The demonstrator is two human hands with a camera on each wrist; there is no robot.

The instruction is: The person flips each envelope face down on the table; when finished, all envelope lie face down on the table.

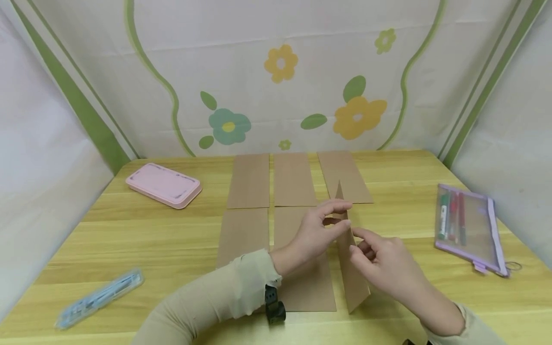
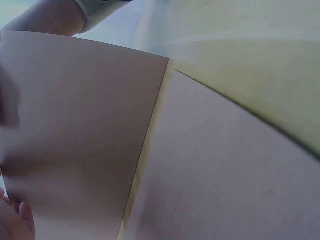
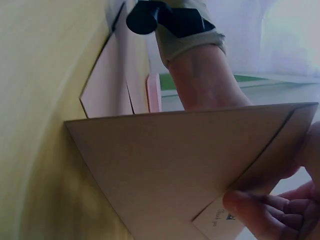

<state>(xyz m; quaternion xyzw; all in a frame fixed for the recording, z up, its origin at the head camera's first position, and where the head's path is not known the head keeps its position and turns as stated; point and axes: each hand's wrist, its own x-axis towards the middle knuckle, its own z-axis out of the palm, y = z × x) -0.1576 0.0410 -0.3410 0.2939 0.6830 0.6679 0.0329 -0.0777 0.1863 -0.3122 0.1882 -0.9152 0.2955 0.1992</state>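
Observation:
A brown paper envelope stands on edge, tilted, between my two hands. My left hand holds its upper part between thumb and fingers. On the other side, my right hand pinches it with thumb and forefinger. In the right wrist view, the thumb of the right hand lies by a flap with small print reading "Thank you". The envelope fills the left of the left wrist view. Similar flat brown pieces lie in rows: three at the back, such as the middle one, and two in front, including the left one.
A pink case lies at the back left. Near the front left is a clear pack of blue pens. A lilac-edged mesh pouch with several markers lies on the right. A flower-printed cloth hangs behind the table.

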